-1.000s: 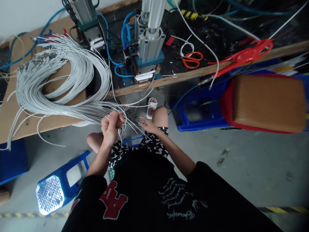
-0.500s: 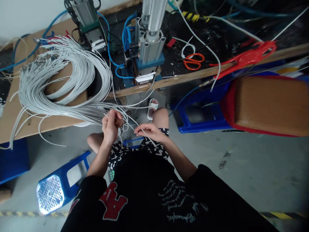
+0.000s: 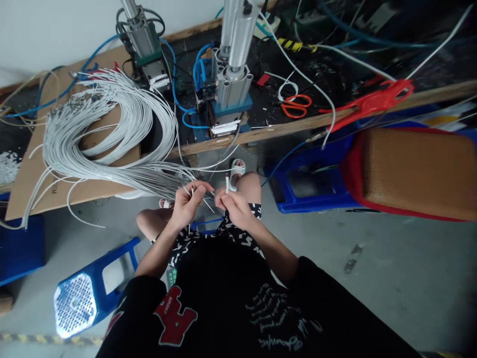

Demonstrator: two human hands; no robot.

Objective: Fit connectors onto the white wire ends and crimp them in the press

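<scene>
A large looped bundle of white wires point(image 3: 108, 129) lies on a cardboard sheet point(image 3: 33, 169) at the left and trails down toward my lap. My left hand point(image 3: 188, 204) is closed around the loose ends of that bundle above my knees. My right hand point(image 3: 233, 206) is closed in a pinch on a single white wire point(image 3: 227, 185), whose end sticks up just above my fingers. The two hands are close together, nearly touching.
A pneumatic press point(image 3: 231, 74) with blue hoses stands on the wooden bench point(image 3: 283, 127) straight ahead, a second one point(image 3: 143, 42) to its left. Orange scissors point(image 3: 296, 105) and a red clamp point(image 3: 368, 102) lie to the right. Blue stools point(image 3: 85, 293) stand on the floor; a red-rimmed seat point(image 3: 410, 169) is on the right.
My right hand went from flat and open to pinching one wire, then lifted it toward my left hand. My left hand moved slightly right, still gripping the wire ends.
</scene>
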